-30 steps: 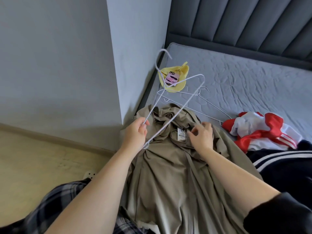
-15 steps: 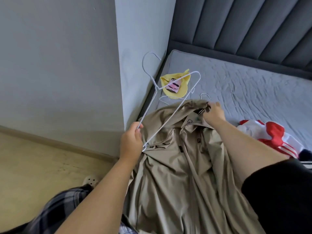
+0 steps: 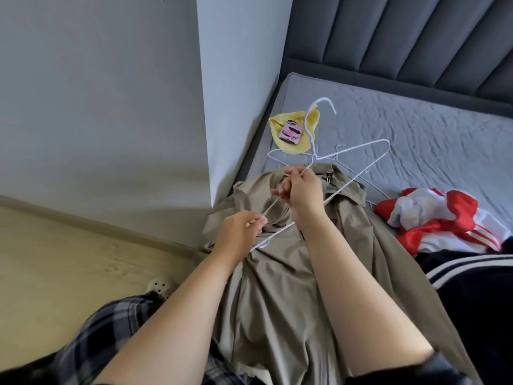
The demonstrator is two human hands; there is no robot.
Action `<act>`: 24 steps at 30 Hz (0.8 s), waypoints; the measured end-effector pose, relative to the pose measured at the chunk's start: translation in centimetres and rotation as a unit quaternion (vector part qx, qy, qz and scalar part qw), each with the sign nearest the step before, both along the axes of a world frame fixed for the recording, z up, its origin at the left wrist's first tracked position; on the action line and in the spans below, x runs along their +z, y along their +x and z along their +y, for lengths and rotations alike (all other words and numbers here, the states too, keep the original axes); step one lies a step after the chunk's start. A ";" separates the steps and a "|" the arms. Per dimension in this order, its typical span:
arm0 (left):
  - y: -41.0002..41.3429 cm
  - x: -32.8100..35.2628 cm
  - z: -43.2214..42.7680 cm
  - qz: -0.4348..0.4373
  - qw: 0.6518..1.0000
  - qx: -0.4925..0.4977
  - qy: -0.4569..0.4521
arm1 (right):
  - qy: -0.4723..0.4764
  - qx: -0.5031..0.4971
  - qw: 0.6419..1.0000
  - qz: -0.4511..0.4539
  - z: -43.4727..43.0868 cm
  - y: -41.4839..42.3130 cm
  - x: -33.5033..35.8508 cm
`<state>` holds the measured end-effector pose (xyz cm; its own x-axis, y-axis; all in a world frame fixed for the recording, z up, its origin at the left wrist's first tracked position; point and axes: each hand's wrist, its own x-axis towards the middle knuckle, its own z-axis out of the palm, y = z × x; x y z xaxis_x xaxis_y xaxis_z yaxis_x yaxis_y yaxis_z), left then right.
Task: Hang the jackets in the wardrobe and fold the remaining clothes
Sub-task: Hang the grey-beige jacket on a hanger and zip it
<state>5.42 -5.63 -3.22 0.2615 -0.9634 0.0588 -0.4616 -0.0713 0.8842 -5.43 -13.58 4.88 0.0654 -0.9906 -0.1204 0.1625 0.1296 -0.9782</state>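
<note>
White wire hanger (image 3: 358, 177) gripped by left hand (image 3: 238, 234), right hand (image 3: 302, 190), above khaki jacket (image 3: 277, 287)

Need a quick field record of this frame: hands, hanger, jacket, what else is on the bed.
left hand: pinch grip on white hanger, near its lower corner
right hand: fingers curled round the hanger wire, below the neck
hanger position: held over the collar, not yet inside the shoulders
beige jacket: spread at the edge of the bed, collar away from the person
also on bed: red and white garment, dark striped garment, phone on yellow cloth
</note>
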 end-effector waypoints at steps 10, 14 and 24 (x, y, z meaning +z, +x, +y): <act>4.4 -4.6 1.9 -0.151 0.917 0.037 0.368 | -0.074 -0.123 0.887 0.439 -0.7 -4.7 -6.1; 4.2 -5.7 3.4 -0.136 0.904 -0.010 0.405 | 0.041 -0.079 0.900 0.427 0.5 -5.7 -12.5; 9.3 -3.5 1.2 0.081 0.865 0.478 0.130 | 0.157 -0.150 0.939 0.267 -1.0 -7.1 -17.5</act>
<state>14.67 -4.44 -6.70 0.9302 -0.2778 -0.2397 0.0466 -0.5587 0.8281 -12.52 -14.54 -12.59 -0.3639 -0.8651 -0.3451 -0.2652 0.4514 -0.8520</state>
